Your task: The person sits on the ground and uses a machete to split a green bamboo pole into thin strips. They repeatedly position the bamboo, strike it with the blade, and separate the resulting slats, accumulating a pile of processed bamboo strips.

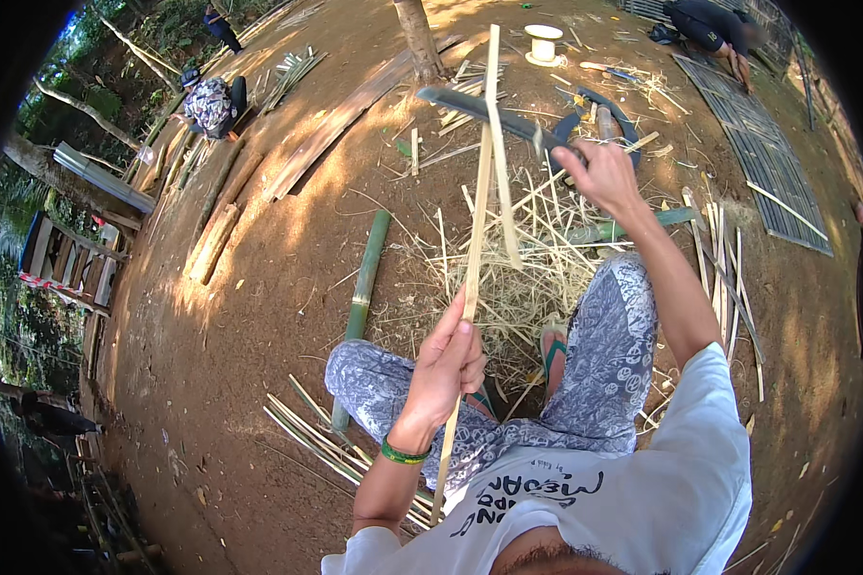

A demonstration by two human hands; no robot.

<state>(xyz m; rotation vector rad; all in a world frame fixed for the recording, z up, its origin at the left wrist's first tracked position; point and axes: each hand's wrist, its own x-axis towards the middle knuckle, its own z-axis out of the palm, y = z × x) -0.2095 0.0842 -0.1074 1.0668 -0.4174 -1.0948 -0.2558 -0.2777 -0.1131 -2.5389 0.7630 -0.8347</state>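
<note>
My left hand (448, 364) is closed around a long pale bamboo strip (477, 244) that runs up from my lap and away from me. My right hand (602, 177) grips a machete (484, 112) by its handle, with the dark blade pointing left. The blade crosses the strip's upper part. There a split-off bamboo piece (504, 187) peels away on the right and hangs down beside the strip. Under the strip and around my feet lies a heap of bamboo shavings (518, 307).
Green bamboo poles (366, 278) (633, 228) lie either side of the shavings. Cut strips (302, 436) rest by my left knee, others (729, 278) to my right. Beyond are a spool (544, 43), a tree trunk (419, 43), a slatted panel (762, 153) and people (213, 101) (714, 29).
</note>
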